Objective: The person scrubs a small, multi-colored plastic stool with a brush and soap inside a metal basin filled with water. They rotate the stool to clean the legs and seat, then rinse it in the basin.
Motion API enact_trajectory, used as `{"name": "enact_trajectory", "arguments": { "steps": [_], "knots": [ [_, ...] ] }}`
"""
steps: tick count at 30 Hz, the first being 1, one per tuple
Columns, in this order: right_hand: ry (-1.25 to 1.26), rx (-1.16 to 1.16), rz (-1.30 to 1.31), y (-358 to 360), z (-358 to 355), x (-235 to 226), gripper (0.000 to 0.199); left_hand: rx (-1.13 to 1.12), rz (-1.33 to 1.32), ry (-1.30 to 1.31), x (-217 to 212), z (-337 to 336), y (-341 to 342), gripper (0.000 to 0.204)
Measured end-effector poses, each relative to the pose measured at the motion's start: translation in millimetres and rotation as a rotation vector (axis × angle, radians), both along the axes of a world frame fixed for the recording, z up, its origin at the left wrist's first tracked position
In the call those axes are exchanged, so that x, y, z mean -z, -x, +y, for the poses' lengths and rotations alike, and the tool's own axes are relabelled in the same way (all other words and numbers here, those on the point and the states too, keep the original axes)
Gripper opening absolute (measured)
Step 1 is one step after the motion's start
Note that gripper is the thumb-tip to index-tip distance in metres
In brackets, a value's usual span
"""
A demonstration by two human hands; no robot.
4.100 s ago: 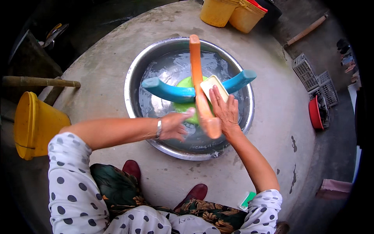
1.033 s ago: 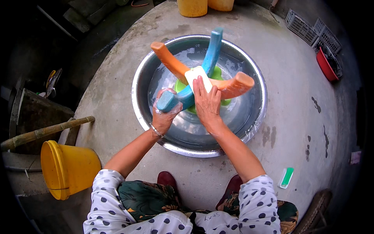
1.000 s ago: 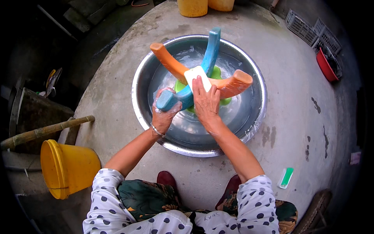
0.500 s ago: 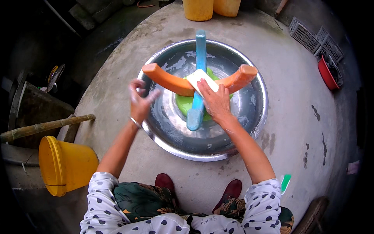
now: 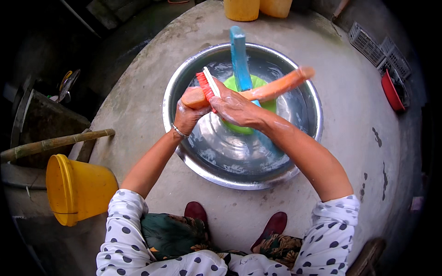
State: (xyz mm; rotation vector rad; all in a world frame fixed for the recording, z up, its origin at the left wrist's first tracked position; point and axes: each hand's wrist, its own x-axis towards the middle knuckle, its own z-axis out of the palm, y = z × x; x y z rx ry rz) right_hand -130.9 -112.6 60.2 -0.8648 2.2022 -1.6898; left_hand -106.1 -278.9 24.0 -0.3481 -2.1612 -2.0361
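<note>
**Brush turned bristles-up over the basin**

Head view: at frame centre the left hand is clamped round the near end of an orange plastic stool leg, which half a second ago it had let go. The right hand has tipped the white-backed red-bristled scrubbing brush onto its edge, fingers closed on it; earlier it lay flat. I judge the scrubbing has shifted to this leg. The blue plastic leg points to the upper edge, overhanging the steel basin's rim. Bare concrete rings the basin; a yellow plastic bucket sits lower left, well apart.
</note>
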Motion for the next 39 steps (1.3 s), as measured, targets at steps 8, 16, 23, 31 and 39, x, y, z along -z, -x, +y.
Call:
{"name": "enact_trajectory", "arguments": {
  "steps": [8,16,23,31,39],
  "knots": [
    [-0.292,0.393,0.296,-65,-11,14,0.058,-0.034,-0.043,-0.243,28,9,-20,0.057],
    [-0.663,0.534,0.346,-60,2,51,0.054,0.001,-0.209,-0.259,31,9,-38,0.054],
    [-1.055,0.724,0.633,-67,17,58,0.056,-0.068,0.071,0.055,15,12,-33,0.04],
    [-0.71,0.721,0.569,-88,-5,60,0.052,0.023,-0.021,-0.2,3,30,-45,0.04],
    [-0.995,0.8,0.596,-67,3,62,0.046,-0.007,0.046,-0.131,-4,36,-47,0.045]
  ]
}}
